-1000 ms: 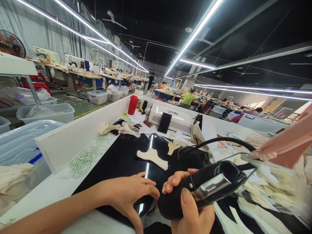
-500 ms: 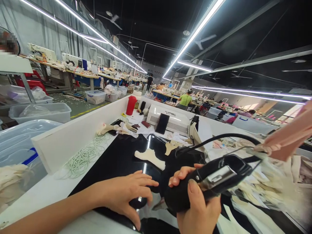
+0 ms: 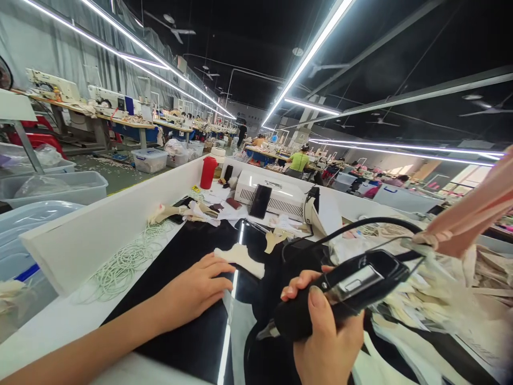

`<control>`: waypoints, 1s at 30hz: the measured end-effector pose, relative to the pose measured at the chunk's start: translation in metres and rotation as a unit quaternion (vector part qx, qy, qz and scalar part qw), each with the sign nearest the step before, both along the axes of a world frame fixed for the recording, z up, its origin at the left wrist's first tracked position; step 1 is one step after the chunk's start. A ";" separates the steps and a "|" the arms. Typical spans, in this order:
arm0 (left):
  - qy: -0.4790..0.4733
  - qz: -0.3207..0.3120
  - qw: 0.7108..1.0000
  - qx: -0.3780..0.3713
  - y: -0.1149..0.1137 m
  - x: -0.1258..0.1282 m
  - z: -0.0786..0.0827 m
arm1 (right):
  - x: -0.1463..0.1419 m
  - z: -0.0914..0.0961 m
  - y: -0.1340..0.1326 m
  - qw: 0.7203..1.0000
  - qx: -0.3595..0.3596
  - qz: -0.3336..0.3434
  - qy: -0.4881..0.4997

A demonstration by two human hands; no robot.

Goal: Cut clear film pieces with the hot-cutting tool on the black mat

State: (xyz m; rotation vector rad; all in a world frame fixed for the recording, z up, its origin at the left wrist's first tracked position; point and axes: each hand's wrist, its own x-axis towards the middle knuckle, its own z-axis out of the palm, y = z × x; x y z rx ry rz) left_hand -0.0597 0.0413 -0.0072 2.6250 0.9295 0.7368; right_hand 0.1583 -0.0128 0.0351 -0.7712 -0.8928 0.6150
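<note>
My right hand [image 3: 326, 334] grips a black hand-held tool [image 3: 344, 291] with a thick black cord [image 3: 360, 227] running from its far end. The tool's tip points down and left, just above the glossy black work surface [image 3: 192, 342]. My left hand [image 3: 192, 289] lies flat on that surface with its fingers stretched out towards a cream cut fabric piece [image 3: 240, 258], fingertips almost touching it. A second tan cut piece [image 3: 276, 239] lies farther back. Pink fabric [image 3: 473, 214] hangs at the right edge.
A white side wall [image 3: 120, 214] borders the bench on the left, with a heap of pale elastic loops [image 3: 124, 259] beside it. Farther back stand a red cup [image 3: 208, 172], a white machine [image 3: 280, 195] and a dark phone [image 3: 259, 201]. Cream offcuts [image 3: 433, 305] pile up right. Plastic bins [image 3: 52, 184] sit left.
My left hand has slid away from the tool, forward and left, up to the cream piece. The right hand with the tool has shifted slightly right. The view has swung a little right.
</note>
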 end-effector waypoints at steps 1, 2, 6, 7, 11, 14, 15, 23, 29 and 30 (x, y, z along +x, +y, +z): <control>-0.014 -0.001 1.000 -0.025 -0.005 0.005 0.000 | -0.002 0.000 0.001 1.000 0.002 0.001 -0.002; -0.027 -0.006 0.998 -0.055 -0.010 0.010 -0.001 | -0.004 0.000 0.002 1.000 0.002 0.001 -0.005; -0.027 -0.031 0.988 -0.147 -0.028 0.028 -0.003 | -0.008 -0.001 0.005 1.000 -0.002 -0.014 -0.013; -0.021 -0.036 0.987 -0.158 -0.031 0.031 -0.004 | -0.009 -0.002 0.006 1.000 -0.004 -0.017 -0.015; 0.001 -0.050 0.982 -0.180 -0.034 0.035 -0.007 | -0.009 -0.009 0.008 0.999 -0.013 -0.025 -0.028; 0.008 -0.051 0.982 -0.183 -0.033 0.034 -0.007 | -0.009 -0.011 0.007 0.999 -0.011 -0.021 -0.027; 0.009 -0.050 0.982 -0.184 -0.033 0.034 -0.007 | -0.009 -0.011 0.007 0.999 -0.012 -0.019 -0.028; -0.007 -0.056 0.982 -0.182 -0.032 0.033 -0.008 | -0.008 -0.009 0.003 0.999 -0.030 -0.011 -0.005; -0.010 -0.059 0.984 -0.168 -0.031 0.033 -0.014 | -0.010 -0.013 -0.002 0.999 -0.011 0.032 -0.008; -0.011 -0.060 0.984 -0.165 -0.031 0.033 -0.014 | -0.011 -0.014 -0.003 0.999 -0.014 0.031 -0.006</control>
